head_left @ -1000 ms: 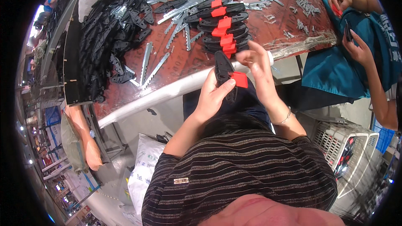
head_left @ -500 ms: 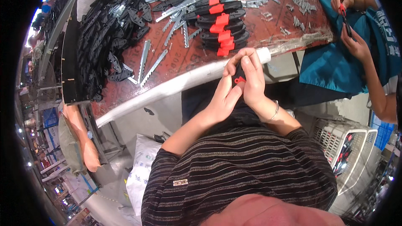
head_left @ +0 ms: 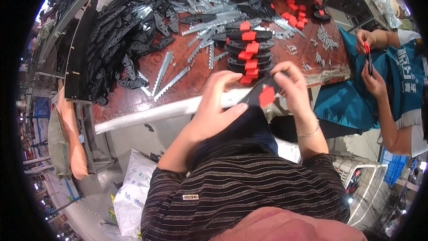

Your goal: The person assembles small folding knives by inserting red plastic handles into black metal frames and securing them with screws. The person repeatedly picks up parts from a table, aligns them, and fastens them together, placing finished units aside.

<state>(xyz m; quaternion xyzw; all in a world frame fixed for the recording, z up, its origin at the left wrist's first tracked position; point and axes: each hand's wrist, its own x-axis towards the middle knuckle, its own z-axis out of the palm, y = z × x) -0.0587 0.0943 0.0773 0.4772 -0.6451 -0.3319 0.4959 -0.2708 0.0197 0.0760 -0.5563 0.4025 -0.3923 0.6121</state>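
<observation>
In the head view, we see the right hand [head_left: 295,90] pinching one end of a black piece [head_left: 257,93] between thumb and fingers, with a red clip [head_left: 267,97] on it. We see that piece in the air by the white padded edge [head_left: 151,116] of the red counter [head_left: 125,107]. The left hand [head_left: 209,114] is spread wide, its thumb beside the piece's lower end; whether they touch, we cannot tell. On the counter we see a row of clipped black pieces [head_left: 249,44], toothed metal strips [head_left: 171,83] and a pile of black parts [head_left: 120,40] farther left.
</observation>
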